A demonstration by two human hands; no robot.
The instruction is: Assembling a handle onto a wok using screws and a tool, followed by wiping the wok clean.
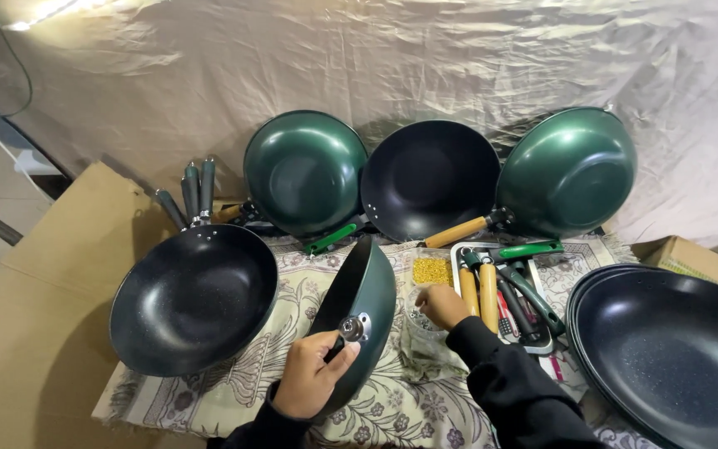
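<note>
Green-sided, black-lined wok [365, 308] stands on edge, handleless, in left hand [309, 376].

Bare left hand [307, 376] & right hand [440, 304], black long sleeves [518, 392].

Both arms enter from the bottom edge of the frame, in black sleeves to the wrists. Left hand [309, 376], lower centre: back of hand toward the camera, fingers curled closed in a grip, thumb tip pointing up and right. Right hand [441, 305], centre, slightly higher and to the right: forearm angled up-left, wrist bent, fingers bunched and pointed downward; whether they pinch anything cannot be told.
</note>
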